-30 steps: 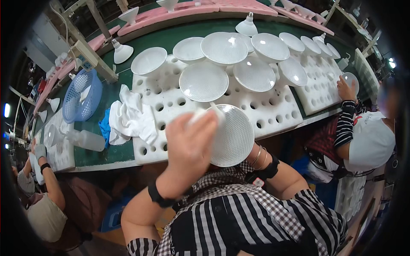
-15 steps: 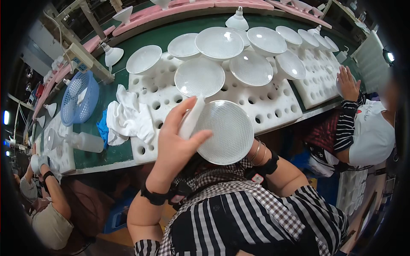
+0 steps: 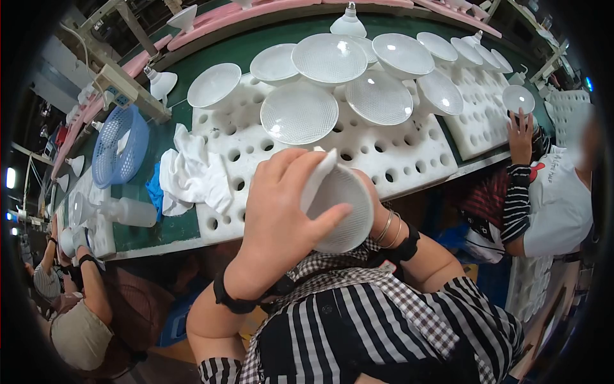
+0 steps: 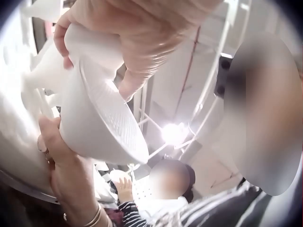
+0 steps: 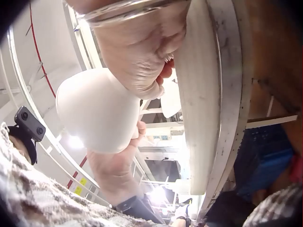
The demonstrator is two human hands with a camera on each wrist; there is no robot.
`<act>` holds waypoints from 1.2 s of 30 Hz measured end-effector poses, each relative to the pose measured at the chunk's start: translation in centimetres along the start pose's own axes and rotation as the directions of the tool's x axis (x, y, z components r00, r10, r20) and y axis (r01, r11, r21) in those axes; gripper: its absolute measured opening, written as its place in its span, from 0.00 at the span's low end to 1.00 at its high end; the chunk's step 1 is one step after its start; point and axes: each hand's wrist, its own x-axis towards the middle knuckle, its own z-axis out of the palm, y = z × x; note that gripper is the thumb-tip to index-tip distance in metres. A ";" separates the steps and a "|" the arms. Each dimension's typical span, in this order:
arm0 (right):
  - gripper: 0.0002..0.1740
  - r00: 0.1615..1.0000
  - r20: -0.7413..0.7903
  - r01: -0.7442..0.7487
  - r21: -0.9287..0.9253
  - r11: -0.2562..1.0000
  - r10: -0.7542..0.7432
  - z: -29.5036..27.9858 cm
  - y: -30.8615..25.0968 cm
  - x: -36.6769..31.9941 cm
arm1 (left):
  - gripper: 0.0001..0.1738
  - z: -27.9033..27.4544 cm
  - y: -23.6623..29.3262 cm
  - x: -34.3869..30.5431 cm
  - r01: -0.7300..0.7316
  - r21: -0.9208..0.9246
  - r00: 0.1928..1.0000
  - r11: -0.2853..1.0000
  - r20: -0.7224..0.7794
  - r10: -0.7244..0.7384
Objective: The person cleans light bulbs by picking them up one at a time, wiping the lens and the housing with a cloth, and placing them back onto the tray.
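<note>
A white lamp bulb (image 3: 353, 225) with a wide, dimpled lens is tilted in front of the person's body. My right hand (image 3: 376, 197), with bracelets at the wrist, holds it from behind by its narrow end; in the right wrist view the right hand's fingers (image 5: 166, 71) curl at the neck. My left hand (image 3: 276, 214) grips a folded white cloth (image 4: 92, 45) over the bulb's rim. The left thumb (image 3: 332, 219) lies across the lens side and the other fingers are on the outer side, so the rim and cloth sit between them.
Several similar bulbs (image 3: 299, 114) stand lens up in a holed white foam board (image 3: 243, 160). To the left are a crumpled white cloth (image 3: 192, 173), a spray bottle (image 3: 131, 211) and a blue basket (image 3: 120, 147). Another person's hand (image 3: 521, 136) touches a bulb at the right.
The left hand has moved right and now wraps the cloth over the bulb's rim. The bulb has turned from facing up to a steeper tilt. At the right, the neighbour's hand and bulb have shifted.
</note>
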 end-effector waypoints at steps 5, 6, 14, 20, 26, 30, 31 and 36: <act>0.16 0.997 0.038 0.072 -0.117 0.991 -0.068 -0.3 -0.9 -0.1 | 0.24 -0.6 -1.2 1.6 0.397 -0.354 0.908 0.847 0.285 -0.307; 0.16 0.997 0.036 0.075 -0.116 0.990 -0.071 -0.4 -0.9 -0.1 | 0.22 -0.5 -1.4 1.7 0.571 -0.472 0.819 0.672 0.386 -0.424; 0.15 0.996 -0.024 0.084 -0.033 0.996 -0.084 -0.1 3.3 -0.7 | 0.19 0.9 1.6 -3.1 -0.335 0.201 0.942 0.921 0.061 0.329; 0.18 0.946 -0.015 -0.279 0.477 0.833 0.325 0.4 3.8 -0.6 | 0.21 1.8 -1.2 -0.8 -0.253 0.262 0.956 0.931 -0.083 0.283; 0.20 0.946 0.090 -0.312 0.509 0.802 0.311 -0.3 2.2 -0.6 | 0.23 1.8 1.8 -4.2 -0.317 0.206 0.947 0.926 0.017 0.321; 0.20 0.997 0.001 -0.076 0.244 0.967 0.078 -0.4 1.1 -0.1 | 0.19 1.8 0.6 -0.2 -0.216 0.262 0.970 0.941 -0.054 0.238; 0.19 0.985 -0.013 -0.159 0.332 0.930 0.174 -0.3 1.7 0.1 | 0.19 2.1 0.4 0.0 -0.209 0.225 0.971 0.952 -0.067 0.229; 0.18 0.999 -0.004 -0.044 0.247 0.968 0.046 -0.1 2.3 -0.4 | 0.20 1.0 2.4 -4.2 -0.198 0.192 0.980 0.961 0.027 0.197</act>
